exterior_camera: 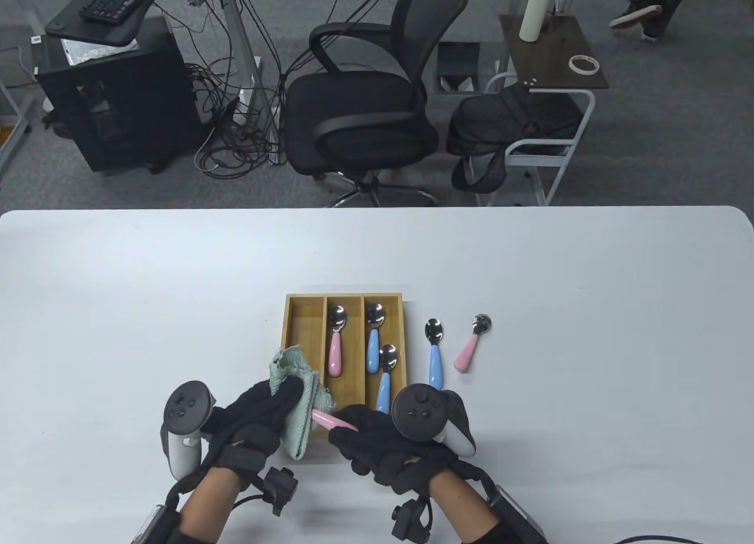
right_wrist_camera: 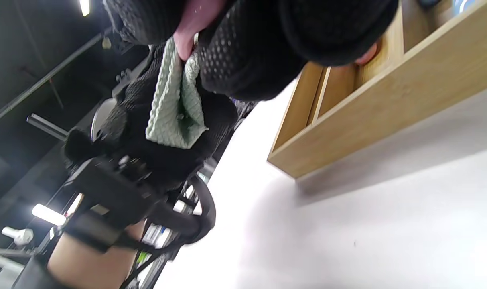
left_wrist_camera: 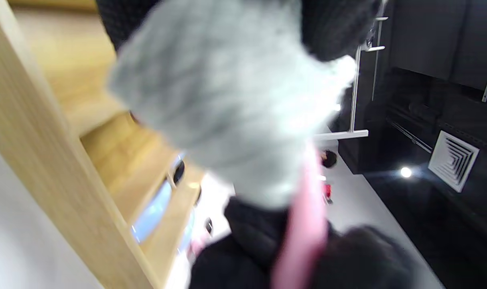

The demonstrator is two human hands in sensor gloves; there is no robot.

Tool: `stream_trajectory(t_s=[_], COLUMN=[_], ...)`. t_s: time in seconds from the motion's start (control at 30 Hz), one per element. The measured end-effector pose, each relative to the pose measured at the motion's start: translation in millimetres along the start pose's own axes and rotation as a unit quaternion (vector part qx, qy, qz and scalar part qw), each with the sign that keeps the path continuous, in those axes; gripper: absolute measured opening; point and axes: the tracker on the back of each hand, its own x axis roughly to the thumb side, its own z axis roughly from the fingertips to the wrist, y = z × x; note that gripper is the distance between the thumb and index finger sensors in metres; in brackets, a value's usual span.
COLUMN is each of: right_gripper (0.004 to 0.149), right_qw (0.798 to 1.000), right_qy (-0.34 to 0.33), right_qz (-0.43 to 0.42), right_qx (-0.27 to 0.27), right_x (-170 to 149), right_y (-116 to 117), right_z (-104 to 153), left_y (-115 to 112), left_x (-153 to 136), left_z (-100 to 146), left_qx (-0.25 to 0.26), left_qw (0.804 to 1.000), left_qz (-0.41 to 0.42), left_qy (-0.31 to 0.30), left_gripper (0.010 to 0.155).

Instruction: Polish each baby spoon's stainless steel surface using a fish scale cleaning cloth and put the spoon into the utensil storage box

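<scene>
My left hand [exterior_camera: 268, 411] grips the pale green cleaning cloth [exterior_camera: 297, 391] over the near end of the wooden storage box [exterior_camera: 294, 320]. The cloth is wrapped round the bowl end of a pink-handled spoon [exterior_camera: 333, 420], so the steel bowl is hidden. My right hand [exterior_camera: 377, 435] holds that spoon's pink handle [left_wrist_camera: 303, 224]. In the left wrist view the cloth [left_wrist_camera: 227, 92] fills the frame, blurred. The box holds a pink spoon [exterior_camera: 336, 343] in its middle slot and two blue spoons [exterior_camera: 374, 338] [exterior_camera: 386, 376] in the right slot. A blue spoon [exterior_camera: 435, 352] and a pink spoon [exterior_camera: 471, 343] lie on the table to the box's right.
The white table [exterior_camera: 589, 332] stretches wide on both sides of the box. Beyond its far edge stand a black office chair [exterior_camera: 362, 102], a side table with a bag [exterior_camera: 518, 125] and a computer stand [exterior_camera: 106, 96].
</scene>
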Motion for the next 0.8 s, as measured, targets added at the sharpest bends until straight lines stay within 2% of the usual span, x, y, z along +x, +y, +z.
stream_trajectory(t_s=[0.1,0.2,0.47,0.57,0.63,0.7,0.8], right_gripper=[0.051,0.050,0.049,0.049,0.050,0.050,0.050], right_qw=[1.000,1.000,1.000,0.999,0.998,0.998,0.998], right_qy=[0.006,0.009,0.001,-0.001,0.002,0.002,0.005], right_qz=[0.000,0.000,0.023,0.038,0.055,0.067,0.060], right_qx=[-0.015,-0.016,0.002,-0.002,-0.009,-0.011,-0.013], right_x=[-2,-5,-1,1,3,4,4], right_y=[-4,-6,3,6,9,11,12], right_z=[2,4,7,6,5,4,4], left_y=[-1,-4,-1,0,0,0,0], left_x=[-4,-6,6,10,14,17,18], left_z=[-4,-5,1,4,8,11,11], left_qx=[-0.051,-0.070,0.005,0.037,0.085,0.100,0.097], left_qw=[0.997,0.995,0.998,0.993,0.981,0.973,0.974], left_qz=[0.060,0.076,-0.055,-0.109,-0.171,-0.201,-0.198], left_qy=[0.013,0.015,-0.021,-0.032,-0.041,-0.047,-0.045], left_gripper=[0.053,0.053,0.055,0.055,0.056,0.057,0.056])
